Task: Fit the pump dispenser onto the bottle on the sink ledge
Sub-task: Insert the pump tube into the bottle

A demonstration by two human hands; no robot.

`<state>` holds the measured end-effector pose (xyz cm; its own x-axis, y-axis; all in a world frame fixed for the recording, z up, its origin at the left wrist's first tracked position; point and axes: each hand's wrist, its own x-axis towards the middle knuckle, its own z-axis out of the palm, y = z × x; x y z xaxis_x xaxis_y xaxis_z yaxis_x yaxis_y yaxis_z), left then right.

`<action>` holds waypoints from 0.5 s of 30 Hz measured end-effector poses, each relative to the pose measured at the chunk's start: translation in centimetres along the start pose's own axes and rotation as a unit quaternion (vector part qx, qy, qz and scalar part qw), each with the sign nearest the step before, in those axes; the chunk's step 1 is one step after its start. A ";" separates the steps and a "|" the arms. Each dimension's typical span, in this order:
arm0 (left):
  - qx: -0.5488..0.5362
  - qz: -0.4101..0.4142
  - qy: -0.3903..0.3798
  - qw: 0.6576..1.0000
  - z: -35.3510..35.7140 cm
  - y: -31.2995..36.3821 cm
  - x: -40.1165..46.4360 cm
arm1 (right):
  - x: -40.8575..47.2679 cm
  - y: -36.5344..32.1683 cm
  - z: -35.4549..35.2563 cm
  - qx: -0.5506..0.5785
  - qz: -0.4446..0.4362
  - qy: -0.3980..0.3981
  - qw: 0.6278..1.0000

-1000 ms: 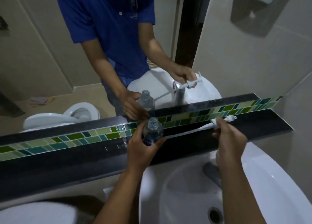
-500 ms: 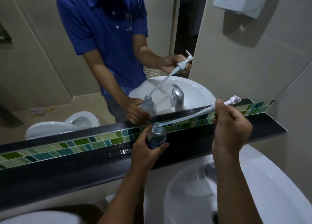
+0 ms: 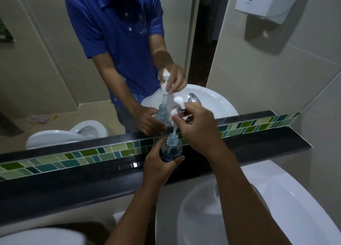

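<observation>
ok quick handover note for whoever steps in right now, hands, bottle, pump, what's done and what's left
Left hand: wrapped around the clear plastic bottle with a dark blue label, holding it upright on the black sink ledge.
Right hand: pinching the white pump dispenser near its head.
Done: the dip tube is in the bottle's neck.
Left: lower the pump until its collar meets the neck, then fasten it; the collar is not seated yet.
</observation>
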<state>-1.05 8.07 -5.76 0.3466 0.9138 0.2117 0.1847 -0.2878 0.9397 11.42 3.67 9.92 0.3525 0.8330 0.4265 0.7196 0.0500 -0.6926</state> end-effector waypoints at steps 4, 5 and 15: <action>-0.005 0.014 0.000 1.000 -0.2 0.2 0.0 | -1.1 1.6 2.7 0.021 0.038 -0.075 0.996; -0.007 0.018 -0.001 1.000 -0.2 0.4 0.0 | -1.4 2.0 3.1 0.031 0.057 -0.076 0.995; -0.001 0.009 -0.011 1.000 -0.2 -0.3 0.0 | -3.6 3.4 4.2 0.124 0.128 -0.074 0.981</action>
<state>-1.31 8.22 -5.99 0.3706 0.9019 0.2220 0.1772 -0.3033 0.9363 10.11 3.15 3.60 0.3997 0.9054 0.1432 0.4441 -0.0546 -0.8943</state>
